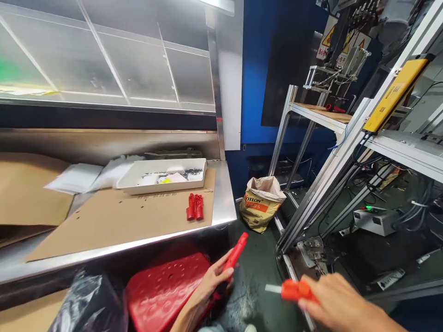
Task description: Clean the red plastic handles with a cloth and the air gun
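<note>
My left hand (219,275) is closed around a slim red plastic part (238,250), its end pointing up and away. To the right, my right hand (328,295) grips a utility knife (294,290) with an orange handle; the pale blade points left, apart from the red part. Two more red plastic parts (194,207) lie side by side on the cardboard sheet (145,221) on the metal workbench (223,198). Behind them stands a white tray (162,184) with small dark pieces and a yellow item inside.
A red stool (166,290) is under the bench front, beside a black plastic bag (92,304). An open paper sack (261,203) stands on the floor past the bench corner. Aluminium machine framing (321,184) with cables rises on the right. Cardboard (31,184) lies at left.
</note>
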Action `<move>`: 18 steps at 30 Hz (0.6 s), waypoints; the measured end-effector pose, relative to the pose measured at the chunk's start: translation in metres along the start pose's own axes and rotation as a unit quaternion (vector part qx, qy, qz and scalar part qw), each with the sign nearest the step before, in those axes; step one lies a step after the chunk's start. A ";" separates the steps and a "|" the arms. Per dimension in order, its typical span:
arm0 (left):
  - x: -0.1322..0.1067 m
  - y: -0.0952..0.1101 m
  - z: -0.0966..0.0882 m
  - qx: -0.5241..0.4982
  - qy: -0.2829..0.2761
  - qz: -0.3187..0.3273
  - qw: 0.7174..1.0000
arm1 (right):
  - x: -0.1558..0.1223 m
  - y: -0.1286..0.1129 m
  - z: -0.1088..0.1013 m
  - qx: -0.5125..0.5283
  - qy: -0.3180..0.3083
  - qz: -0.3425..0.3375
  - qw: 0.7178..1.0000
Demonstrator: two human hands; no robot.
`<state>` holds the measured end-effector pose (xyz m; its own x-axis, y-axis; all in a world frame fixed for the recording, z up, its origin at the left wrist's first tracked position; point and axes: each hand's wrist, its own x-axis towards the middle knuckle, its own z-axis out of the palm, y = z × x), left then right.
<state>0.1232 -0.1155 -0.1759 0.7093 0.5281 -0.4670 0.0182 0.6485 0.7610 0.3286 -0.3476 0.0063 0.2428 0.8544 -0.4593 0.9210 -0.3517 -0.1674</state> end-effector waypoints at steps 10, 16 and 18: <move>-0.031 0.025 0.007 0.304 0.056 0.127 0.942 | 0.011 0.018 -0.001 0.021 0.045 -0.027 0.998; -0.030 0.018 0.028 -0.101 0.036 -0.011 0.994 | 0.001 -0.001 -0.010 0.074 -0.028 -0.013 0.997; -0.019 0.011 0.037 -0.162 0.078 -0.020 0.984 | 0.000 -0.010 -0.006 0.063 -0.035 0.006 0.997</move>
<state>0.1365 -0.1384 -0.1416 0.5950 0.5604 -0.5761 -0.1996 0.7974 0.5695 0.3214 -0.3425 0.0131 0.2280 0.8223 -0.5214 0.8717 -0.4110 -0.2669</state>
